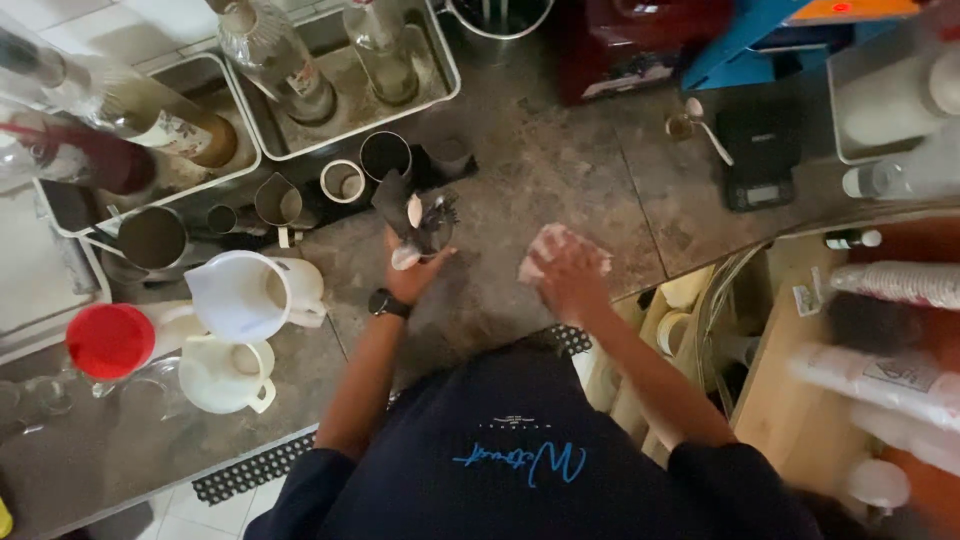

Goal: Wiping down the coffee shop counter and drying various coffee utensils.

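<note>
Left hand (pixel 412 268): closed round the lower end of a small dark glass (pixel 422 222) that carries pale spoons and dark-handled tools, held upright above the worktop (pixel 560 170); a black watch (pixel 387 303) sits on the wrist.
Right hand (pixel 568 275): fingers spread flat, pressing a pale pink cloth (pixel 548 250) onto the worktop; the picture is blurred here, so the fingers' exact grip is unclear.
Hands to each other: apart, the glass to the left of the cloth, bare stone between them.
Glass: off the worktop, in the left hand, just in front of a row of small metal cups (pixel 384 155).
Cloth: lying on the worktop under the right hand, to the right of the glass, near the worktop's front edge.
White jug (pixel 240 295): left of the glass, standing on the worktop, with a second cream jug (pixel 228 375) just in front of it.
Red lid (pixel 110 340): further left of the glass, beyond the white jug.
Metal trays (pixel 440 70): behind the glass at the back of the worktop, with glass bottles (pixel 275 55) standing in them.
Black scale (pixel 758 150): well to the right of the glass, behind the cloth, a spoon (pixel 705 125) just beside it.
Black mat (pixel 250 470): below and left of the glass, at the worktop's front edge.
</note>
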